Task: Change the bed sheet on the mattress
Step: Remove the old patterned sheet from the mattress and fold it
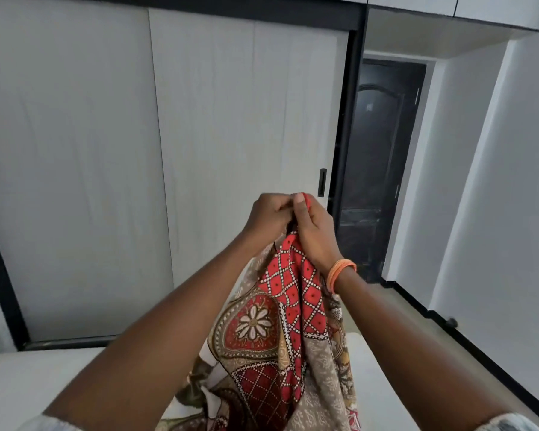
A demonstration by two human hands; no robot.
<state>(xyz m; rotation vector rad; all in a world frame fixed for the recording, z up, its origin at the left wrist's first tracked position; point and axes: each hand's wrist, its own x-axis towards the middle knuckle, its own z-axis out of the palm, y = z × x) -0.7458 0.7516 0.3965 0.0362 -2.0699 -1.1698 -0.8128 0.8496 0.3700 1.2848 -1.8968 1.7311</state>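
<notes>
Bed sheet [280,321] hangs bunched from both hands, draping down onto the white mattress [28,390] below them. Left hand [269,214] and right hand [315,234] touch each other, fingers curled tight, pinching the sheet's top edge. Orange bangles [339,272] on right wrist. Behind the hands: grey sliding wardrobe doors [106,150]; to their right, a dark door [383,150]. Sheet: red lattice with dots, beige paisley, flower motif.

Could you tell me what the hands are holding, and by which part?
Both hands, left and right, pinch the patterned sheet at its top edge; the rest hangs down.
</notes>
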